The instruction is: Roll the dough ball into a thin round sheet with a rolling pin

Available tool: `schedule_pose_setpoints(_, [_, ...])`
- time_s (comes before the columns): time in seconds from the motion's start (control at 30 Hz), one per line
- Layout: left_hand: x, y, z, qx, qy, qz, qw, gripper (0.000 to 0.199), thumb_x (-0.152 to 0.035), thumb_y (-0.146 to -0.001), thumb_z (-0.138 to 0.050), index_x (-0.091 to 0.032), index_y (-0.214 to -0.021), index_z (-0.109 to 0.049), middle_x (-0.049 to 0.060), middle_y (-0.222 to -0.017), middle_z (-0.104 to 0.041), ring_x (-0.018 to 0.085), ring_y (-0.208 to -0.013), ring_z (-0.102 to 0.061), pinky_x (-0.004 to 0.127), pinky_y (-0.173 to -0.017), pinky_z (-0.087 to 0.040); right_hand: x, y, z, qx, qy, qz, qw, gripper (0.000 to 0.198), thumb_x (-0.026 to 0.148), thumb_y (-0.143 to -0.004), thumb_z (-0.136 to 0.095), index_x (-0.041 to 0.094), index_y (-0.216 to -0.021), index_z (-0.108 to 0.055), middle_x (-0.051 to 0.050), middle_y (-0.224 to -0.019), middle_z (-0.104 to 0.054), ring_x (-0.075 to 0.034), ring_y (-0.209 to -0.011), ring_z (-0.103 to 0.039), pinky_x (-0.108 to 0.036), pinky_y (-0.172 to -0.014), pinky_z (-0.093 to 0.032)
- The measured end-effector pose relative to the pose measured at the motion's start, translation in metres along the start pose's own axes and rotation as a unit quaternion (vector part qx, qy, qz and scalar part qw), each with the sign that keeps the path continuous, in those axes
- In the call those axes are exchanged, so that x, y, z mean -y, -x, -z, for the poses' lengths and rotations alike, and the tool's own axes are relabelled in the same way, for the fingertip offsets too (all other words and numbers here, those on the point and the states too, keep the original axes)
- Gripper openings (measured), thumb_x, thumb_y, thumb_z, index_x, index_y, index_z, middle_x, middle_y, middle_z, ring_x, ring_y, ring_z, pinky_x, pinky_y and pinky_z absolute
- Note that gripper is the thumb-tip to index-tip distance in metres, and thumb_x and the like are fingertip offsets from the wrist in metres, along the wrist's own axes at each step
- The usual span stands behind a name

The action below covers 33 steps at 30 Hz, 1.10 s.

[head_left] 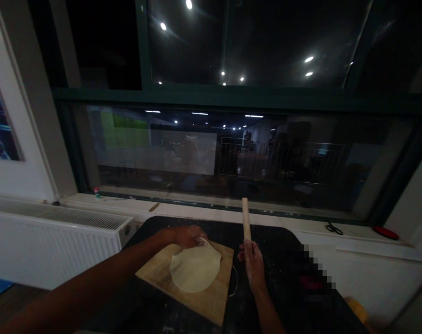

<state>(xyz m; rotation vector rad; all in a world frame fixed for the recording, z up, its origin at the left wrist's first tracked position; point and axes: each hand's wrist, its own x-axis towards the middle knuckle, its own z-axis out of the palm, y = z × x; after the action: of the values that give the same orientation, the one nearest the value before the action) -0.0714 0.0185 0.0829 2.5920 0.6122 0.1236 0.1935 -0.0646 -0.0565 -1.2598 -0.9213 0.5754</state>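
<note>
A round, flat sheet of dough (196, 269) lies on a wooden board (155, 273). My left hand (189, 236) is closed on the far edge of the dough, where a small fold lifts up at the fingers. To the right of the board, my right hand (252, 262) grips a wooden rolling pin (246, 220) near its lower end. The pin points up and away from me, clear of the dough. Pale flour dusts the fingers of both hands.
The board rests on a black table (273, 241) with flour specks. A thin loop (236, 280) hangs at the board's right edge. Beyond are a windowsill (204, 208) with scissors (334, 228) and a red oval object (385, 233), and a white radiator (74, 246) at left.
</note>
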Motion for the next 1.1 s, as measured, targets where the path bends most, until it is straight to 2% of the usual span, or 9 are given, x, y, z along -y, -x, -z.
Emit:
schedule_pose_setpoints(0.13, [-0.016, -0.001, 0.010, 0.030, 0.023, -0.006, 0.999, 0.026, -0.023, -0.088, -0.056, -0.023, -0.105, -0.075, 0.001, -0.094, -0.078, 0.017, -0.080, -0.068, 0.023, -0.068, -0.052, 0.009, 0.009, -0.012, 0.120, -0.098, -0.024, 0.988, 0.056, 0.078, -0.082, -0.053, 0.023, -0.094, -0.058, -0.007, -0.091, -0.073, -0.023, -0.075, -0.071, -0.036, -0.067, -0.057])
schedule_pose_setpoints(0.23, [-0.028, 0.001, 0.016, 0.040, 0.030, -0.014, 0.999, 0.026, -0.021, -0.087, -0.057, -0.022, -0.104, -0.075, 0.002, -0.097, -0.077, 0.018, -0.084, -0.068, 0.024, -0.072, -0.052, 0.009, 0.011, -0.017, 0.157, -0.073, -0.037, 0.984, 0.055, 0.079, -0.081, -0.055, 0.024, -0.091, -0.059, -0.006, -0.088, -0.074, -0.024, -0.082, -0.073, -0.038, -0.077, -0.058])
schedule_pose_setpoints(0.5, [-0.052, 0.037, 0.023, 0.054, 0.050, -0.022, 0.997, 0.029, -0.020, -0.088, -0.054, -0.020, -0.109, -0.074, 0.004, -0.102, -0.076, 0.020, -0.087, -0.068, 0.026, -0.074, -0.051, 0.013, 0.011, -0.017, 0.153, -0.055, -0.029, 0.986, 0.058, 0.081, -0.080, -0.052, 0.024, -0.088, -0.059, -0.005, -0.083, -0.073, -0.022, -0.074, -0.072, -0.036, -0.072, -0.058])
schedule_pose_setpoints(0.63, [-0.069, 0.054, 0.027, 0.049, 0.056, -0.017, 0.997, 0.032, -0.019, -0.088, -0.054, -0.022, -0.114, -0.072, 0.004, -0.107, -0.075, 0.020, -0.092, -0.068, 0.026, -0.077, -0.051, 0.017, 0.011, -0.018, 0.140, -0.054, -0.041, 0.988, 0.062, 0.085, -0.074, -0.054, 0.024, -0.085, -0.059, -0.005, -0.079, -0.073, -0.024, -0.072, -0.072, -0.037, -0.071, -0.058])
schedule_pose_setpoints(0.77, [-0.089, 0.065, 0.038, 0.042, 0.067, -0.017, 0.997, 0.032, -0.020, -0.090, -0.053, -0.019, -0.116, -0.071, 0.005, -0.109, -0.075, 0.020, -0.094, -0.068, 0.027, -0.082, -0.050, 0.015, 0.010, -0.018, 0.139, -0.063, -0.046, 0.987, 0.060, 0.083, -0.075, -0.055, 0.024, -0.085, -0.059, -0.005, -0.078, -0.073, -0.024, -0.071, -0.071, -0.038, -0.070, -0.058])
schedule_pose_setpoints(0.83, [-0.096, 0.069, 0.047, 0.036, 0.108, -0.016, 0.993, 0.029, -0.026, -0.093, -0.053, -0.018, -0.115, -0.071, 0.007, -0.110, -0.074, 0.021, -0.097, -0.067, 0.028, -0.085, -0.050, 0.013, 0.009, -0.018, 0.146, -0.063, -0.040, 0.986, 0.058, 0.082, -0.077, -0.055, 0.024, -0.085, -0.060, -0.005, -0.080, -0.073, -0.024, -0.072, -0.071, -0.038, -0.070, -0.058])
schedule_pose_setpoints(0.97, [-0.105, 0.069, 0.069, 0.010, 0.268, 0.023, 0.963, 0.036, -0.046, -0.092, -0.062, -0.017, -0.109, -0.073, 0.008, -0.108, -0.075, 0.022, -0.095, -0.068, 0.030, -0.084, -0.051, 0.015, 0.010, -0.017, 0.139, -0.027, -0.028, 0.989, 0.060, 0.083, -0.078, -0.051, 0.024, -0.083, -0.060, -0.005, -0.078, -0.073, -0.023, -0.070, -0.070, -0.037, -0.067, -0.057])
schedule_pose_setpoints(1.1, [-0.104, 0.062, 0.074, -0.082, 0.425, 0.074, 0.898, 0.040, -0.048, -0.085, -0.070, -0.017, -0.109, -0.072, 0.009, -0.105, -0.075, 0.022, -0.090, -0.070, 0.033, -0.084, -0.053, 0.019, 0.010, -0.013, 0.102, 0.024, -0.005, 0.994, 0.060, 0.083, -0.077, -0.053, 0.024, -0.080, -0.064, -0.003, -0.073, -0.071, -0.021, -0.067, -0.067, -0.033, -0.065, -0.054])
